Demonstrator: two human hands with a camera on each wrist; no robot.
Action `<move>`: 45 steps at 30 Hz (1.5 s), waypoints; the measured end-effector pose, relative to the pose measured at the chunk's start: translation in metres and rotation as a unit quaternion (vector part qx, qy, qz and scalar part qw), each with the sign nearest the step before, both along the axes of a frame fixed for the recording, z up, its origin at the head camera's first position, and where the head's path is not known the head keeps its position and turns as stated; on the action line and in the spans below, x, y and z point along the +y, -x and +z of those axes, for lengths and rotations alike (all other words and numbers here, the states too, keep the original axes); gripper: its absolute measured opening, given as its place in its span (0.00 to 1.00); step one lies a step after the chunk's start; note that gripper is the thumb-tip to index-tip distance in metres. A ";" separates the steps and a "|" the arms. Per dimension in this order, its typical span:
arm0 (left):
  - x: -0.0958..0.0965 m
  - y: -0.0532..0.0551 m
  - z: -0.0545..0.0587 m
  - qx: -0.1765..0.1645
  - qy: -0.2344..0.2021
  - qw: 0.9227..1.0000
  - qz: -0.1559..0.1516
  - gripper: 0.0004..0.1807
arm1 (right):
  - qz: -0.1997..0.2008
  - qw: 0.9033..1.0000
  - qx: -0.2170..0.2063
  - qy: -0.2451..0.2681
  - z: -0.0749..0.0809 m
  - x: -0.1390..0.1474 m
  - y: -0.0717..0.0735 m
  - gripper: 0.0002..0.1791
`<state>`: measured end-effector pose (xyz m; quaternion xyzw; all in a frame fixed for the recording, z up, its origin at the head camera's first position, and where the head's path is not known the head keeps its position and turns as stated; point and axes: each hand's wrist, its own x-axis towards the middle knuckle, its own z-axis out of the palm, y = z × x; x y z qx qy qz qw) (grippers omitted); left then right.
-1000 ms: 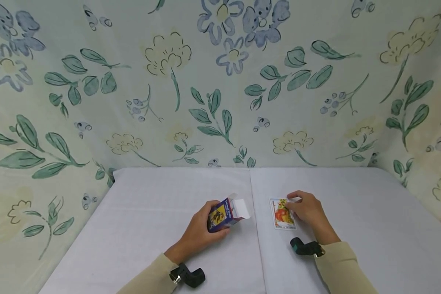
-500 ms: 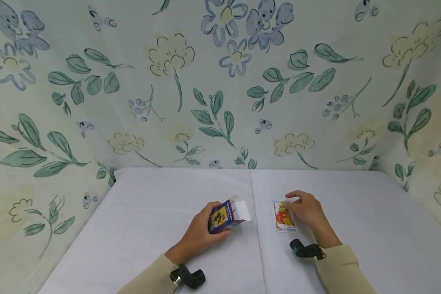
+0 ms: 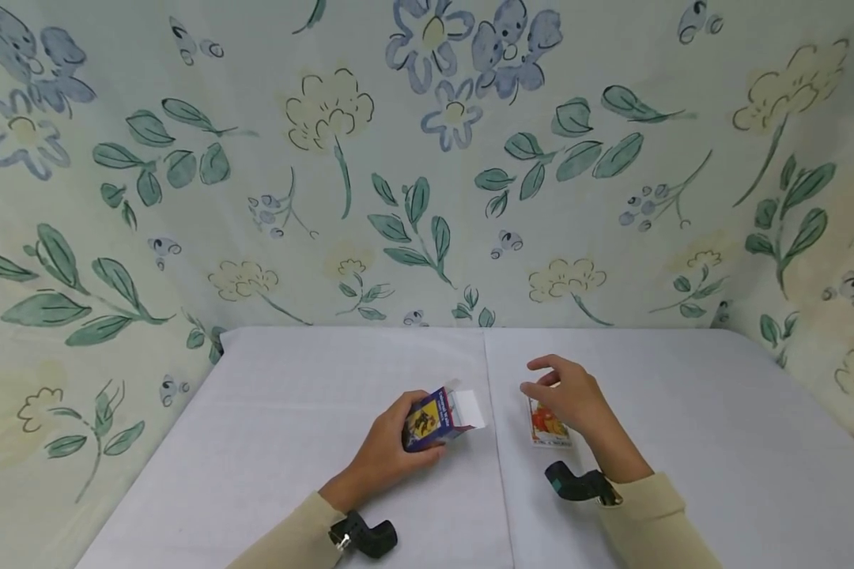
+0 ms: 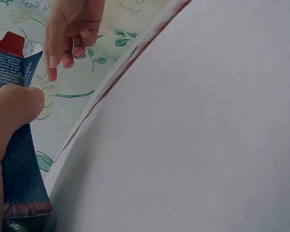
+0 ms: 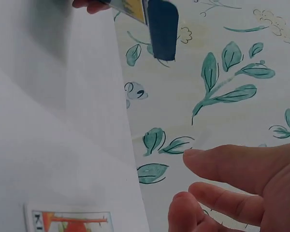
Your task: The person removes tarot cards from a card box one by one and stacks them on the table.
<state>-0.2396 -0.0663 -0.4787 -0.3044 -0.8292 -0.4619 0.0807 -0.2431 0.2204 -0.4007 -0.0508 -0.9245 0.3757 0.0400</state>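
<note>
My left hand (image 3: 384, 450) grips a dark blue card box (image 3: 428, 422) with a yellow picture panel; its end flap (image 3: 470, 408) stands open, tilted toward the right. In the left wrist view the thumb (image 4: 21, 108) lies across the printed box (image 4: 21, 164). A picture card (image 3: 549, 428) with red and yellow art lies face up on the white cloth, its top part hidden by my right hand (image 3: 569, 399). That hand hovers over the card with loosely bent fingers and holds nothing. The right wrist view catches the card's corner (image 5: 77, 222) at the bottom left, apart from the fingers.
A white cloth (image 3: 292, 395) with a seam down its middle covers the table. Behind and beside it hangs a floral curtain (image 3: 398, 158). A black wrist camera (image 3: 363, 535) sits on the left wrist, another black camera (image 3: 576, 482) on the right.
My right hand has lifted off the card's upper right edge and shifted left above it. The card stays on the cloth. The left hand keeps its hold on the box.
</note>
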 end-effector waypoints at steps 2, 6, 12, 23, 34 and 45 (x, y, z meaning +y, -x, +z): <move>0.000 0.000 -0.001 0.004 -0.002 1.000 0.000 0.40 | 0.002 1.000 0.009 0.002 0.005 -0.005 -0.003 0.24; 0.000 0.001 -0.002 0.010 -0.002 1.000 0.005 0.40 | 0.017 1.000 0.016 0.019 0.014 -0.014 -0.007 0.23; 0.000 0.001 -0.003 0.009 0.004 1.000 0.008 0.40 | 0.034 0.998 0.018 0.043 0.021 -0.024 -0.013 0.22; 0.003 -0.001 0.002 -0.006 0.007 1.000 0.006 0.39 | 0.057 0.995 0.029 0.081 0.028 -0.043 -0.019 0.19; 0.001 -0.002 0.002 0.005 0.016 1.000 0.008 0.39 | 0.082 0.987 0.050 0.129 0.023 -0.064 -0.019 0.15; 0.001 -0.001 0.002 -0.008 0.003 1.000 0.006 0.39 | 0.076 0.989 0.038 0.123 0.017 -0.072 -0.017 0.10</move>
